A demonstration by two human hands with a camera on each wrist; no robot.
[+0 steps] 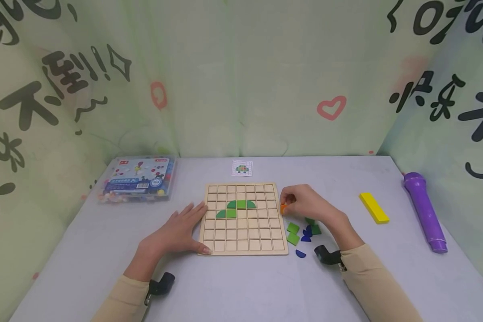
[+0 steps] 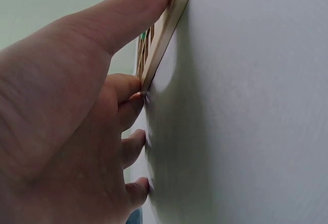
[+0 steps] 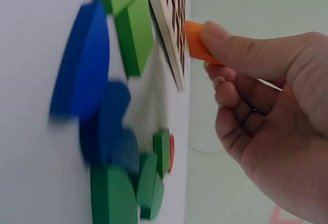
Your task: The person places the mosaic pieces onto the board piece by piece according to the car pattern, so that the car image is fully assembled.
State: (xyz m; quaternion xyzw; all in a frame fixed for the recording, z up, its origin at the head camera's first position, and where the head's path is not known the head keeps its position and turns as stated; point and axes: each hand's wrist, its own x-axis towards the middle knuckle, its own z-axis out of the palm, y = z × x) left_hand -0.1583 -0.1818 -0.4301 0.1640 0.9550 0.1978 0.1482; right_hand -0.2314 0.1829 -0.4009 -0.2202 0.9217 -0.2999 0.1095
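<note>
A wooden grid board point(image 1: 245, 247) lies flat on the white table. Green squares point(image 1: 241, 204) and dark green quarter-round pieces point(image 1: 221, 214) fill several cells in its upper half. My left hand point(image 1: 177, 235), fingers spread, rests along the board's left edge, with the thumb on its near left corner. Thumb and fingertips of my right hand point(image 1: 307, 203) pinch an orange block point(image 3: 197, 42) just beside the board's right edge. Below that hand lie loose light green squares point(image 1: 293, 227), blue rounded pieces point(image 1: 306, 233) and dark green pieces point(image 1: 315, 229); a blue half-round piece point(image 1: 300, 254) sits nearer.
Behind the board lies a small card point(image 1: 242, 168) with a coloured grid picture. A clear plastic case point(image 1: 138, 179) stands at the back left. To the right are a yellow bar point(image 1: 374, 208) and a purple cylinder point(image 1: 425, 212). Printed curtains surround the table's back and sides.
</note>
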